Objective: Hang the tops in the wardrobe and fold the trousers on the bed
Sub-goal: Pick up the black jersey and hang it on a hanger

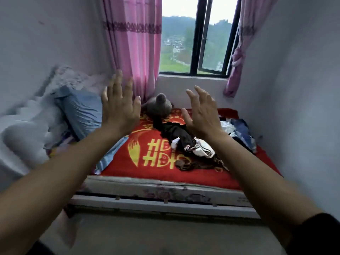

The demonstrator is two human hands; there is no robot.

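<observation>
Head view, wide-angle, edges bent. Lower right corner: a dark sleeve point(320, 234), cut off by the frame. Past a strip of floor point(165, 236), the bed point(165, 184) shows its mattress edge, printed with faded flowers, under a red blanket point(147, 138) with gold characters. On the blanket, centre-right, a tangled heap: a black garment point(173, 131), a black-and-white garment point(196, 149) lying against it, and a brown patterned piece point(198, 163) nearest the mattress edge. Which are tops and which trousers cannot be told from the crumple. By the right wall a second pile, blue denim point(242, 131) with white cloth point(227, 126), partly hidden behind the right wrist. Left hand point(119, 109) and right hand point(202, 111) are raised over the bed, backs to the camera, each grip wide, fingers spread, holding nothing. Left side blurred: white bedding point(22, 129), a blue pillow point(82, 111). Farther back, a grey plush toy point(159, 105), a pink curtain point(136, 43), and a window point(198, 43) onto green hills.
</observation>
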